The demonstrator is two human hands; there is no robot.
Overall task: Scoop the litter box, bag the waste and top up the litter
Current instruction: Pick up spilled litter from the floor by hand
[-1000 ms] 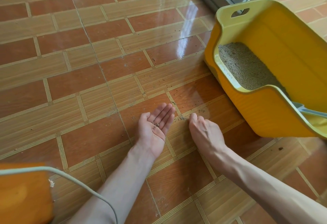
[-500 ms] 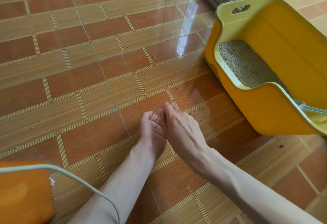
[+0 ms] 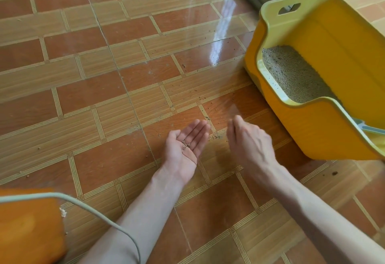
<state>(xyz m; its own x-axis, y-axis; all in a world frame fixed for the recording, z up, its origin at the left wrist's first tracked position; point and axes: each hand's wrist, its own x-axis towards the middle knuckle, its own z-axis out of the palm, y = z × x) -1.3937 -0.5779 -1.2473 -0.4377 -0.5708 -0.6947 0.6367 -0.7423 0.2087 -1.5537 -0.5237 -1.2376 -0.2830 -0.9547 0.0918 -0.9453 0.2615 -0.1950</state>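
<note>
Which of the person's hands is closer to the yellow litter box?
The right hand. It hovers just left of the litter box, near its front wall. The left hand, palm up holding a few litter grains, lies farther left.

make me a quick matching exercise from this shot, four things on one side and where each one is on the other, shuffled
Things:
1. litter box
2. left hand
3. right hand
4. orange object

Places or states:
A. bottom left corner, behind a pale cord
B. palm up, a few granules on it
C. right side, holding grey litter
D. back of hand up, above the floor

Pairs: 1-C, 2-B, 3-D, 4-A
</note>
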